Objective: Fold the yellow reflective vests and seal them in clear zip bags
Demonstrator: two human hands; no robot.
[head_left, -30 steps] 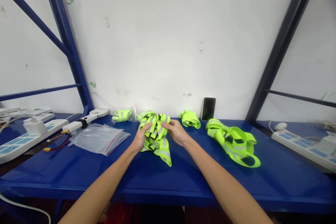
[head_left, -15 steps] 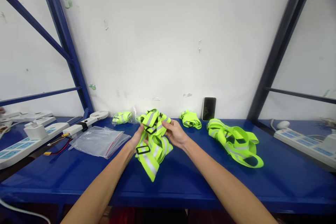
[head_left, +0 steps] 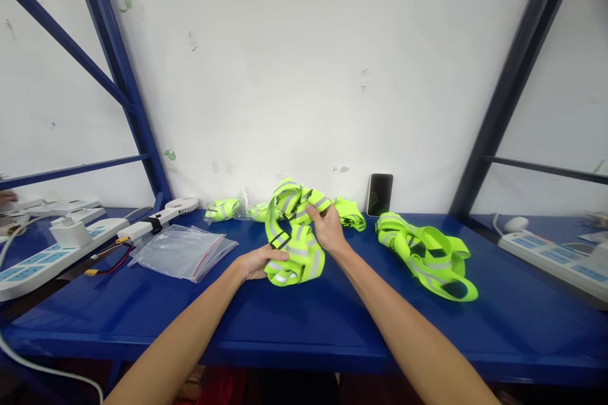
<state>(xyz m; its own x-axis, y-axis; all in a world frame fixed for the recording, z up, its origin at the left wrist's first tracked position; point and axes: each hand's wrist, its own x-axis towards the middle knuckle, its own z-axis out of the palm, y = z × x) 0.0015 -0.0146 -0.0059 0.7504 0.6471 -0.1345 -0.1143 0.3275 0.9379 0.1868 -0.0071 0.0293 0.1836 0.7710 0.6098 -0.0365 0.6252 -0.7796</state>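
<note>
A crumpled neon-yellow reflective vest (head_left: 304,262) with grey reflective stripes and black buckles lies on the blue table in front of me. My right hand (head_left: 325,228) grips its upper part between fingers and thumb. My left hand (head_left: 261,262) lies flat on the table, its fingers against the vest's lower left side. Further along, a folded vest (head_left: 351,214) sits behind my right hand, and a loose vest (head_left: 422,259) lies to the right. A rolled vest (head_left: 221,209) sits at the back left.
A zip bag stack (head_left: 180,253) lies left of my hands, and a phone (head_left: 380,195) leans on the wall. White power strips (head_left: 47,253) with a fan (head_left: 180,204) sit at left, another power strip (head_left: 546,259) at right. Blue shelf posts stand at both sides.
My left hand has dropped from the vest's middle to lie flat at its lower left. My right hand has risen, and the vest has shifted right and bunched together.
</note>
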